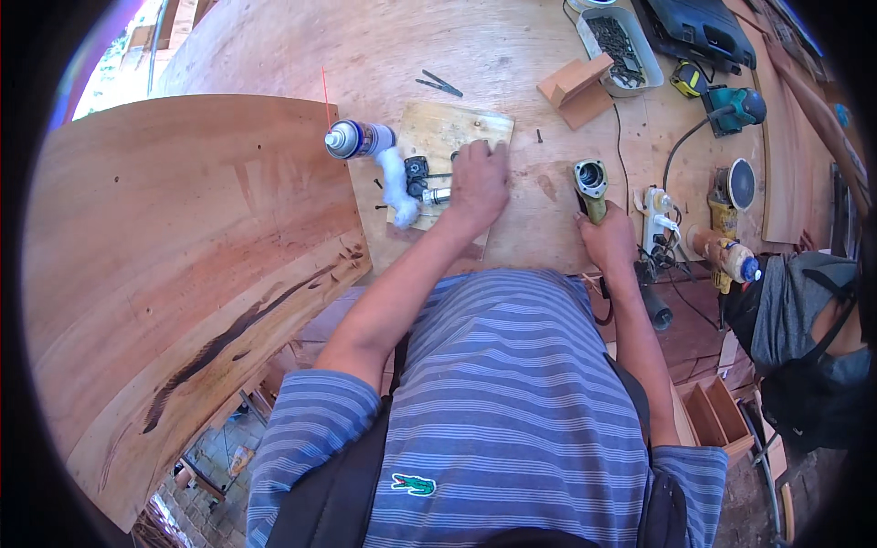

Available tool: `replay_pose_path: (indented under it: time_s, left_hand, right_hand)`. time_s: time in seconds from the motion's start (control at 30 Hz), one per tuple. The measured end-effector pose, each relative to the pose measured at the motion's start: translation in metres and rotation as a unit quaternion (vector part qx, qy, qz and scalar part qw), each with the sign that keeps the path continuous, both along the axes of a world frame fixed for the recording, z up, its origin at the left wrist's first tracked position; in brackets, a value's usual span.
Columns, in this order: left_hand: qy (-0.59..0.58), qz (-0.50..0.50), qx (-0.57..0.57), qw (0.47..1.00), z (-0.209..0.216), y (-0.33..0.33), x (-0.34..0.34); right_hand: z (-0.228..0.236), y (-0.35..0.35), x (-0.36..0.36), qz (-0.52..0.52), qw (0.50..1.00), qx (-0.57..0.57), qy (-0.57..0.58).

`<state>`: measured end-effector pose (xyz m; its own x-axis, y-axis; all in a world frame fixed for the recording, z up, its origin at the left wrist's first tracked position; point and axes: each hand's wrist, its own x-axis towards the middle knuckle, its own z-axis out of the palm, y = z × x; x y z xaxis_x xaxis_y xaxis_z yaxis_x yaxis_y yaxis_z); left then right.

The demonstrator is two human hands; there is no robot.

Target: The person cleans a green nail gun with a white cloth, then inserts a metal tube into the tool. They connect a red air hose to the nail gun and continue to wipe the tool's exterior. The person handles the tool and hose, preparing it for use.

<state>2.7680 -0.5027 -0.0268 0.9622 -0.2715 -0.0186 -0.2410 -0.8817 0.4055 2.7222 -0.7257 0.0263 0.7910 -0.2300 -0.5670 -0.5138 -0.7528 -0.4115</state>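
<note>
My right hand (610,239) is wrapped round the green body of a power tool (592,187), whose round metal end is uncovered and faces up. My left hand (481,183) is over a small wooden board (443,123), fingers curled down; whatever they hold is hidden beneath them. Just left of it lie a metal shaft part (437,195) and a black tool housing (417,169). White wadding (396,187) lies beside these parts, next to a spray can (365,140) with a thin red straw.
Farther off are a dark thin tool (440,84), a wooden block (577,91), a tub of screws (617,50), a tape measure (688,79) and a black case (699,32). At right stand a power strip (656,219), a sander (731,196) and another person (808,310). A large panel (192,237) fills the left.
</note>
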Motion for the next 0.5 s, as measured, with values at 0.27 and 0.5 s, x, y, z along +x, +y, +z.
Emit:
replay_pose_path:
  time_s: [0.27, 0.5]
  left_hand:
    - [-0.003, -0.006, 0.103, 0.995, -0.016, 0.027, -0.006]
    - [-0.011, 0.042, 0.093, 0.995, -0.013, 0.042, -0.003]
  right_hand:
    - [-0.003, -0.002, 0.000, 0.006, 1.000, 0.002, 0.003]
    - [-0.008, -0.005, -0.001, 0.003, 1.000, 0.008, -0.006]
